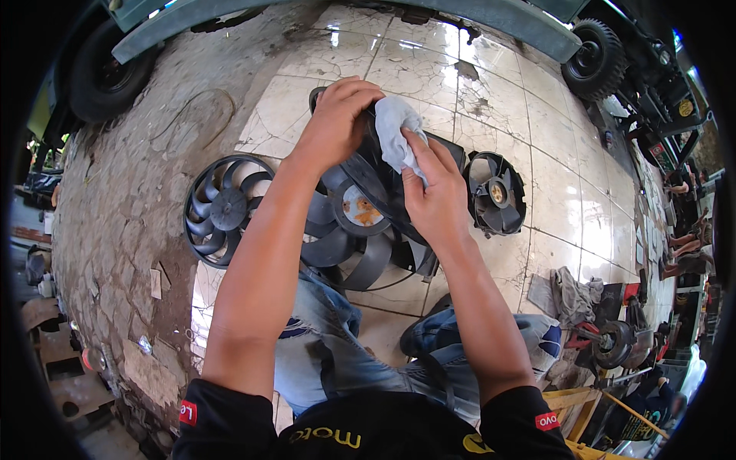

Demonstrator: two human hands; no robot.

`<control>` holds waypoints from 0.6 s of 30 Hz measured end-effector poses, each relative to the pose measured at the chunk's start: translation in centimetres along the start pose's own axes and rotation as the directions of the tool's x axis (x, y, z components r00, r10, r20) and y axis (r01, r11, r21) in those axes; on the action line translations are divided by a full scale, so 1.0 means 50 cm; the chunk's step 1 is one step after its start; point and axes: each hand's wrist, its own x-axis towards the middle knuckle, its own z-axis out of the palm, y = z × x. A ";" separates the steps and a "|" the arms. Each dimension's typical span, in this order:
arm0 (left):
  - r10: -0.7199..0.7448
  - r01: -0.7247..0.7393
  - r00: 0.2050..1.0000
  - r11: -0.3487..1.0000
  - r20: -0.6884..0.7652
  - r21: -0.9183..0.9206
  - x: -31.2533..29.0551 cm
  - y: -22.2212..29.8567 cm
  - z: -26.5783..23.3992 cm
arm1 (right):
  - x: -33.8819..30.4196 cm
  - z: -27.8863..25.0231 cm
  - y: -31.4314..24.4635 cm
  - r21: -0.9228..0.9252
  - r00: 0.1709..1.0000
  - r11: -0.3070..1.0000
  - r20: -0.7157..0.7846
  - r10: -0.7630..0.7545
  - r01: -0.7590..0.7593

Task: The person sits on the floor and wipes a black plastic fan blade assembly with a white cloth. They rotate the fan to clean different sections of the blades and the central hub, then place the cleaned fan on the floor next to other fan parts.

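A large black radiator fan (326, 251) with a rust-spotted metal hub stands tilted in front of my knees, partly covered by its black shroud (369, 182). My left hand (337, 119) has its fingers wrapped over the far upper edge of the shroud. Bunched in my right hand (438, 188) is a pale blue-grey cloth (397, 126), pinched between thumb and fingers against the shroud's upper part. The shroud's surface under the cloth is hidden. To the left lies a round black fan (228, 208); a smaller black fan in a housing (498, 193) sits to the right.
Cracked white tiles (563, 195) meet rough stone paving (123, 207) on the left. A grey vehicle beam (337, 14) spans the far side, with tyres (594, 60) near it. At right are a crumpled grey rag (575, 295), a wheeled metal tool (613, 345) and a yellow frame (586, 414).
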 end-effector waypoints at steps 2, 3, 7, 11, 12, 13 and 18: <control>-0.009 0.009 1.000 1.000 0.011 -0.003 0.003 -0.010 -0.004 | -0.019 0.001 -0.006 0.001 1.000 1.000 0.027 0.013 -0.013; -0.033 0.033 0.999 0.999 0.034 0.005 0.000 -0.015 -0.009 | -0.036 0.005 0.001 0.008 1.000 1.000 0.012 0.000 0.000; -0.118 0.118 0.991 0.993 -0.056 -0.006 0.009 -0.017 -0.004 | -0.151 0.015 0.091 -0.036 0.992 0.997 -0.097 -0.075 0.072; -0.204 0.205 0.979 0.978 -0.023 0.041 0.009 0.002 0.004 | -0.171 0.013 0.093 -0.088 0.993 0.995 -0.095 -0.064 0.055; -0.194 0.194 0.981 0.980 -0.004 0.053 0.008 0.007 0.006 | -0.138 0.014 0.081 -0.099 0.990 0.991 -0.096 -0.104 0.095; -0.182 0.181 0.983 0.981 0.012 0.065 0.008 0.009 0.007 | -0.103 0.015 0.065 -0.112 0.984 0.984 -0.097 -0.148 0.136; -0.024 0.024 1.000 0.998 -0.015 0.050 0.012 0.019 0.029 | 0.006 0.034 0.005 -0.220 0.977 0.952 0.021 -0.214 0.213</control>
